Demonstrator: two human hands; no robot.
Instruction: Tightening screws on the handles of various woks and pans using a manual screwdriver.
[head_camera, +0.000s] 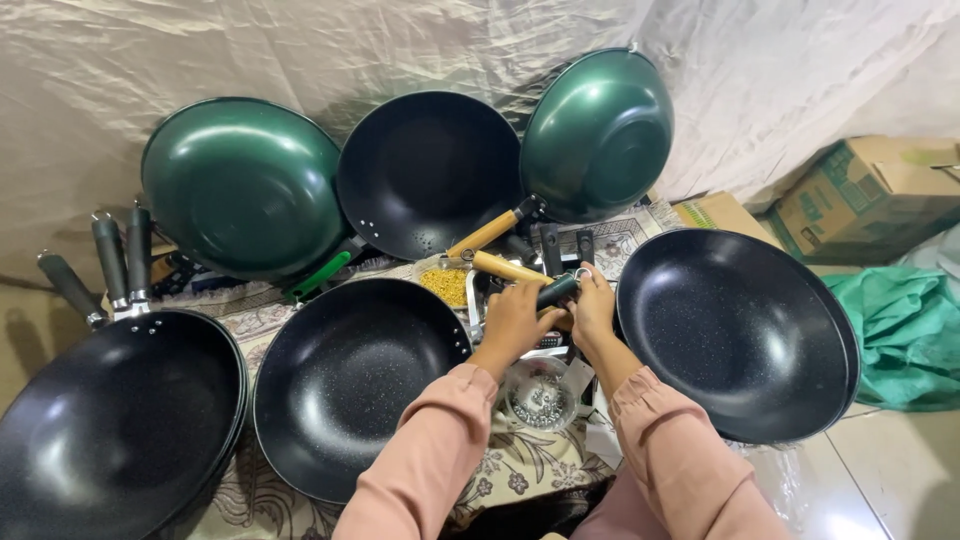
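A big black speckled wok (738, 335) sits just right of the right hand (594, 308), its rim touching that wrist. Another black wok (352, 385) lies just left of the left hand (515, 322). Beyond both hands, a black wok (425, 170) leans between two green woks (243, 187). Both hands close around a dark pan handle (556, 291), held between them. A small glass bowl of silvery pieces (539, 396) rests just below the wrists.
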